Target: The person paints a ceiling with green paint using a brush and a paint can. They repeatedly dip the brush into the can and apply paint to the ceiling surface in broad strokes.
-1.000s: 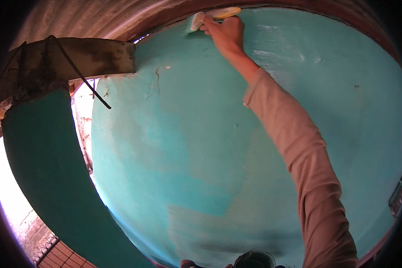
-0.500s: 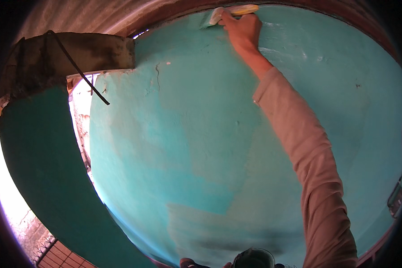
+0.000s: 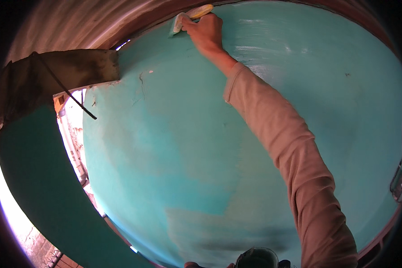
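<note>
High on a turquoise wall (image 3: 196,147), my right hand (image 3: 206,33) is closed around a paintbrush (image 3: 201,11) with a yellow handle. Its pale, paint-smeared head presses against the wall just under the top edge. Wet, shiny strokes show to the right of the hand. At the bottom edge a dark, round paint container (image 3: 257,259) is partly in view. A small part of my left hand (image 3: 230,265) shows at the container's left side, seemingly gripping it; most of that hand is cut off.
Corrugated roofing (image 3: 80,27) slopes overhead at the left. A brown beam (image 3: 85,67) juts from a dark green pillar (image 3: 40,169), with a thin dark rod (image 3: 71,94) hanging off it. Bright gaps lie beside the pillar. A dark object (image 3: 398,183) hangs at the far right.
My right hand has moved left along the top of the wall with the brush. The view has shifted slightly; the container stays at the bottom edge.
</note>
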`<state>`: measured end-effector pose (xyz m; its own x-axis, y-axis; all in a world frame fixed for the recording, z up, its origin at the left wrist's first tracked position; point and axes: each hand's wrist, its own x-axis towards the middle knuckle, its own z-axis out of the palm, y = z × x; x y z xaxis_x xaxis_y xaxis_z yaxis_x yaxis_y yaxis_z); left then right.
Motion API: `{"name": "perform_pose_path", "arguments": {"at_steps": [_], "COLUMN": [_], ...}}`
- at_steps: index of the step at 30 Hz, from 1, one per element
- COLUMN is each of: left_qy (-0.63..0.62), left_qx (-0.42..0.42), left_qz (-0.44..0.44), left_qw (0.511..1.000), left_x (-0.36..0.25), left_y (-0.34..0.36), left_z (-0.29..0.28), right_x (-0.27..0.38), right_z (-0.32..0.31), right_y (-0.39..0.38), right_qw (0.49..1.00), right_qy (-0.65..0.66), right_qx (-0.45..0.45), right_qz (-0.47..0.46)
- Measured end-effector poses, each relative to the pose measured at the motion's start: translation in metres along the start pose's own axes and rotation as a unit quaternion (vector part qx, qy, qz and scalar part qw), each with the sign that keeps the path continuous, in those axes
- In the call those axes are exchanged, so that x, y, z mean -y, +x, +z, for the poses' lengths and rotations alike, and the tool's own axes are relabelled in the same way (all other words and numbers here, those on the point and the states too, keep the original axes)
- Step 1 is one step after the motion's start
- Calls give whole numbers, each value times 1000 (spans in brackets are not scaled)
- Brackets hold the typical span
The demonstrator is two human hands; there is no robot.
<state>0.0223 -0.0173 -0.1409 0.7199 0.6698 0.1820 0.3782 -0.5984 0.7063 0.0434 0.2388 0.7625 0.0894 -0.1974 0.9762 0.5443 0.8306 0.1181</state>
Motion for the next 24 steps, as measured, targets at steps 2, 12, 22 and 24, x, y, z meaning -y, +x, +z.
{"name": "perform_pose_path", "arguments": {"at_steps": [2, 12, 22, 24], "left_qy": [29, 235, -298, -130], "left_qx": [29, 32, -33, -120], "left_qz": [1, 26, -148, -65], "left_qw": [999, 971, 942, 982], "left_x": [-18, 41, -64, -24], "left_y": [-4, -2, 14, 4], "left_z": [-21, 38, -54, -24], "right_x": [-3, 13, 23, 27], "right_z": [-7, -76, -148, -144], "right_y": [4, 12, 29, 29], "right_qw": [999, 994, 987, 986], "right_qy": [-17, -52, -100, -112], "right_qx": [-27, -66, -97, -113], "right_qz": [-7, 63, 79, 51]}}
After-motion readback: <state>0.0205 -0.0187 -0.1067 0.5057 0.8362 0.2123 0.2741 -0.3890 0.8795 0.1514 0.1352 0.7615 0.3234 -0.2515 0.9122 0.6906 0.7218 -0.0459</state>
